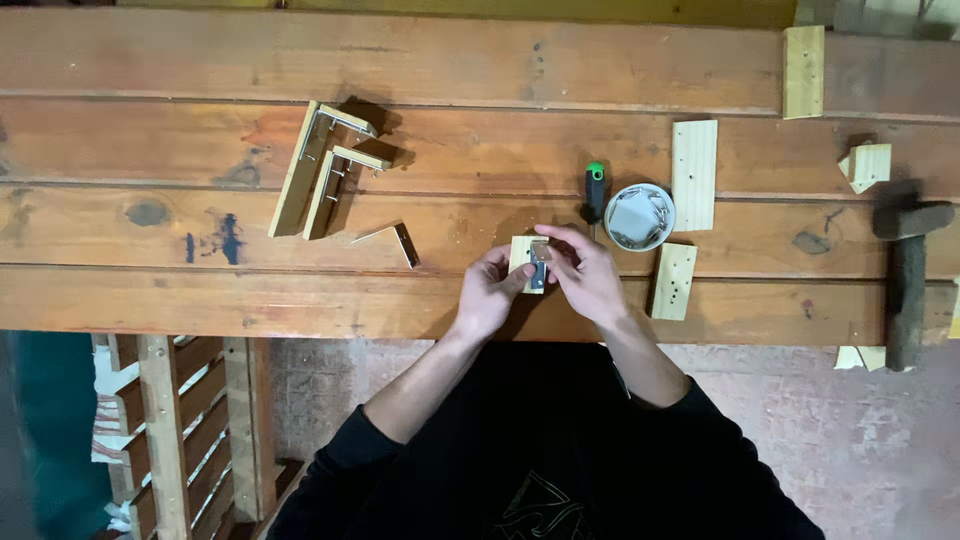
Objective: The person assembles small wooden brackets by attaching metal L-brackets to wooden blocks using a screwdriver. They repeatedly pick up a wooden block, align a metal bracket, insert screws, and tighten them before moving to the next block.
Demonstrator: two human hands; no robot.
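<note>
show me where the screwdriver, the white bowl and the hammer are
screwdriver point(595, 180), head view, on its green-and-black handle.
white bowl point(614, 200), head view, on its left rim.
hammer point(906, 290), head view, on its handle.

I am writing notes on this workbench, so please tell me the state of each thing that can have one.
Small wood block: held in both hands, metal bracket against it.
Left hand: fingers gripping the block.
Right hand: fingers on the bracket.
White bowl: upright, holds metal pieces.
Screwdriver: lying flat, untouched.
Hammer: lying flat.
</note>
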